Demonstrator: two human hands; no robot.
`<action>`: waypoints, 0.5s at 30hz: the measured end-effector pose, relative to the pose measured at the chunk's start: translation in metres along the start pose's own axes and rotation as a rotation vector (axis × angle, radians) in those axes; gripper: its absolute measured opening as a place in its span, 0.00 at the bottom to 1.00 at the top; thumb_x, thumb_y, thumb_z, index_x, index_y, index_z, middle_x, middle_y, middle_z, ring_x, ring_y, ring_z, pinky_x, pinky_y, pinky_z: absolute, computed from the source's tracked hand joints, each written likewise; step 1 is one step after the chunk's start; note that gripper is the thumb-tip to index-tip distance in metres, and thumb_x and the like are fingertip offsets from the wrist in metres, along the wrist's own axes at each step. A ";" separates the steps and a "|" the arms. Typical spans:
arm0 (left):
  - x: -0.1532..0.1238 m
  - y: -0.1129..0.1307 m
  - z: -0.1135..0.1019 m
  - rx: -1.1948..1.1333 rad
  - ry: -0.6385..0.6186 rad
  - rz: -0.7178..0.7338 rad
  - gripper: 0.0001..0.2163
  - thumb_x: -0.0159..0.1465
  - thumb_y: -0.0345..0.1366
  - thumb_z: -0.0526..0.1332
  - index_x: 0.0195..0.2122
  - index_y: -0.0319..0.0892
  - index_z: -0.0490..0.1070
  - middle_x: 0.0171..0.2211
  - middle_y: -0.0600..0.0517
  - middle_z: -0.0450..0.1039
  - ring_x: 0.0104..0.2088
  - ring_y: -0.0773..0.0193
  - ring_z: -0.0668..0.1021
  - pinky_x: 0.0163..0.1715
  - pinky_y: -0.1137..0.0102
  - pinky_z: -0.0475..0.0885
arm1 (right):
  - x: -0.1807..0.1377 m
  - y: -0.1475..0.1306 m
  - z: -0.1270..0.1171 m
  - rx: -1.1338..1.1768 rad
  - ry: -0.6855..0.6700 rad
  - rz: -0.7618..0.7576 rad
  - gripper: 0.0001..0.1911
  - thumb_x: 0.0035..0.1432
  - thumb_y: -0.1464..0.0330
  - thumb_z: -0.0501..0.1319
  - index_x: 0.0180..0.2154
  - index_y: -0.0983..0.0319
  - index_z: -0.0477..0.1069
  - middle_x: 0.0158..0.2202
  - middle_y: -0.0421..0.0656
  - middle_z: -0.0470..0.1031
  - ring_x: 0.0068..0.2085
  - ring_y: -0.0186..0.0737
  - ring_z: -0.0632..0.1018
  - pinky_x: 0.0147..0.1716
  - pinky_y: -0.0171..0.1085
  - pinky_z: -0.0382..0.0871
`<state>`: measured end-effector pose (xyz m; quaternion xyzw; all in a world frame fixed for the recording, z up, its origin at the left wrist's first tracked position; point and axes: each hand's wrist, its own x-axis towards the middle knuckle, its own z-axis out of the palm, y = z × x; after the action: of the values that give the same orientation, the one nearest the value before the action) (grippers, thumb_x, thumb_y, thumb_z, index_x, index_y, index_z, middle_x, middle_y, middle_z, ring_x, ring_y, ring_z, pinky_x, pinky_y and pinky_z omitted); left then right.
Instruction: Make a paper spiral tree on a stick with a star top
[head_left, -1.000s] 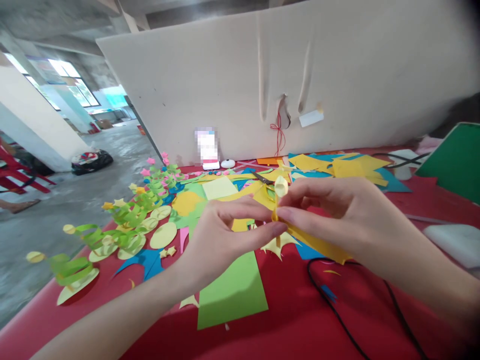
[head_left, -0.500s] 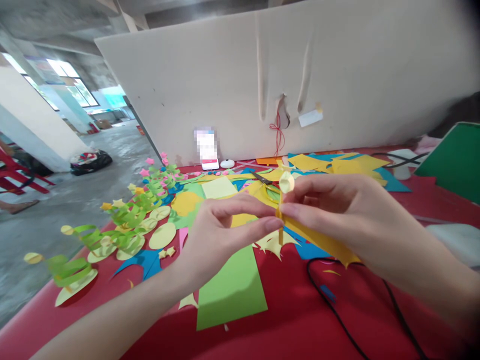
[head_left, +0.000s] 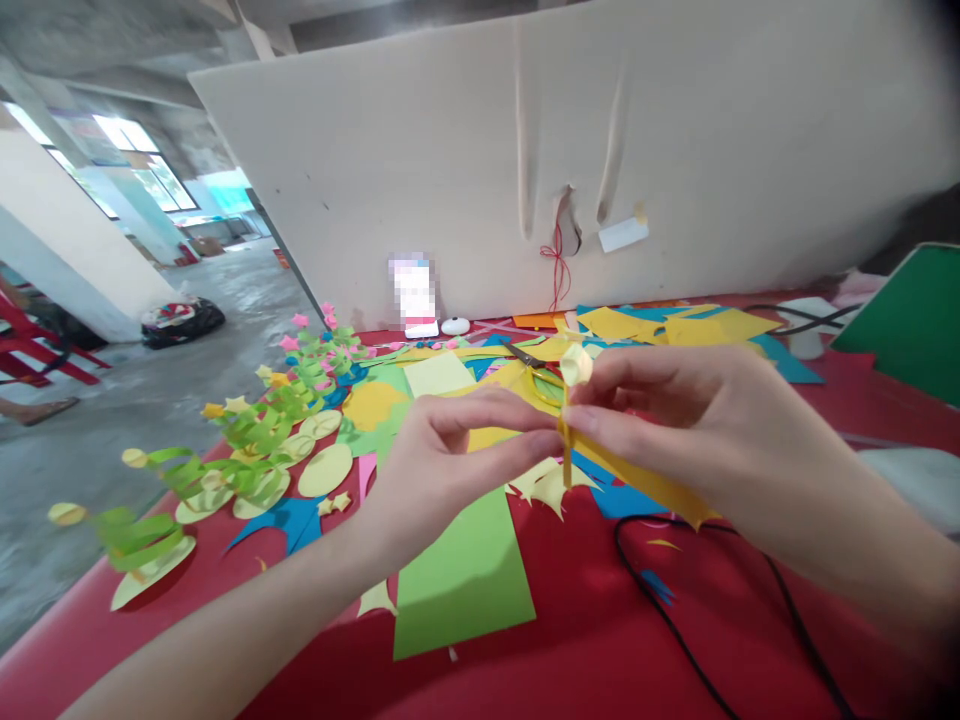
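Observation:
Both my hands meet above the red table (head_left: 585, 640), pinching one thin yellow paper strip (head_left: 567, 462). My left hand (head_left: 442, 460) grips it between thumb and forefinger from the left. My right hand (head_left: 675, 420) pinches the same strip from the right, and a small pale yellow folded paper piece (head_left: 576, 364) sticks up above its fingers at the strip's top end. The strip's lower end hangs free below the fingers. Under my hands lie a light green sheet (head_left: 461, 580) and yellow star-shaped offcuts (head_left: 544, 487).
Green paper spirals on pale yellow discs (head_left: 247, 450) line the table's left edge. Scissors (head_left: 536, 365) lie among yellow and blue sheets (head_left: 675, 330) at the back. A black cable (head_left: 675, 620) crosses the front right. A beige board (head_left: 600, 150) stands behind; a dark green sheet (head_left: 907, 320) leans at right.
The hands and strip shifted slightly right and up; the folded piece at the top turned a little. The pinch on the strip is unchanged.

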<state>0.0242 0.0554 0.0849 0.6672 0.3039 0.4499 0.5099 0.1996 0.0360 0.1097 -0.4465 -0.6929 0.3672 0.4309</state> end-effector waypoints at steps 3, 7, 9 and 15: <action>0.001 -0.002 -0.001 0.008 0.004 -0.015 0.03 0.54 0.32 0.65 0.28 0.47 0.78 0.29 0.57 0.75 0.31 0.70 0.74 0.33 0.76 0.69 | 0.001 0.002 0.001 -0.024 0.003 -0.034 0.04 0.52 0.66 0.60 0.26 0.58 0.71 0.24 0.35 0.70 0.25 0.28 0.69 0.21 0.27 0.63; 0.001 -0.002 0.000 0.016 0.014 -0.042 0.02 0.53 0.33 0.66 0.27 0.48 0.77 0.28 0.59 0.74 0.30 0.72 0.74 0.33 0.78 0.68 | 0.002 0.000 0.004 -0.054 0.014 -0.062 0.03 0.50 0.68 0.61 0.25 0.59 0.72 0.22 0.34 0.70 0.25 0.27 0.68 0.21 0.26 0.62; 0.001 -0.002 0.001 0.037 0.028 -0.053 0.01 0.53 0.34 0.66 0.26 0.48 0.77 0.27 0.60 0.74 0.29 0.73 0.74 0.32 0.79 0.68 | 0.001 -0.001 0.006 -0.061 0.018 -0.066 0.03 0.49 0.69 0.62 0.25 0.60 0.71 0.22 0.34 0.69 0.25 0.26 0.69 0.21 0.25 0.62; -0.002 -0.001 0.001 0.153 0.081 -0.012 0.01 0.52 0.35 0.66 0.25 0.48 0.76 0.26 0.61 0.73 0.28 0.75 0.74 0.29 0.81 0.67 | -0.002 -0.002 0.012 -0.139 0.122 -0.092 0.03 0.47 0.70 0.61 0.23 0.62 0.70 0.20 0.35 0.68 0.23 0.26 0.68 0.20 0.25 0.61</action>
<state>0.0249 0.0539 0.0829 0.6837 0.3617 0.4490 0.4473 0.1885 0.0315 0.1070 -0.4645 -0.7089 0.2704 0.4568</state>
